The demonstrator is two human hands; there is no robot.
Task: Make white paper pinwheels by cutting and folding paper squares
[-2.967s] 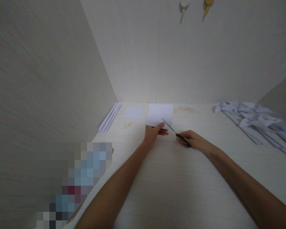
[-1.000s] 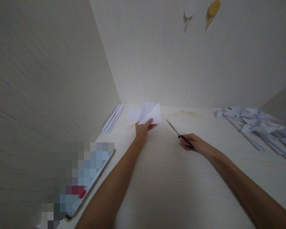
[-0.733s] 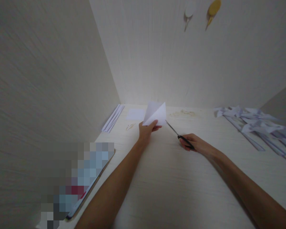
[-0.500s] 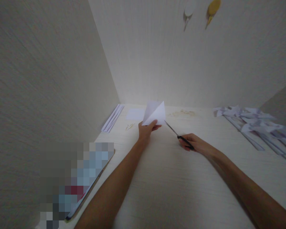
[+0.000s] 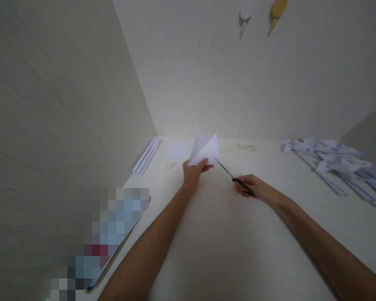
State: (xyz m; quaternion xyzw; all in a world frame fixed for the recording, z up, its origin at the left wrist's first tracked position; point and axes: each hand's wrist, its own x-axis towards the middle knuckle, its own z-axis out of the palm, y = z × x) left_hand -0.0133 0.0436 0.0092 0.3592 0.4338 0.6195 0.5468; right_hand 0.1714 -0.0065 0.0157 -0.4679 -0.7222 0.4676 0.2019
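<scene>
Scissors met the folded paper at the far middle of the table.
The left hand [image 5: 192,173] pinched a folded paper [image 5: 204,149] clear of the table [image 5: 225,251]; the right hand [image 5: 253,189] gripped black-handled scissors [image 5: 233,178], tips touching its right corner. No cut showed yet.

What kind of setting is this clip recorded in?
Probably a home craft corner: a pale wood-grain desk boxed in by walls. The left hand holds a folded white paper, the right hand holds scissors, and paper scraps lie piled at the right.
</scene>
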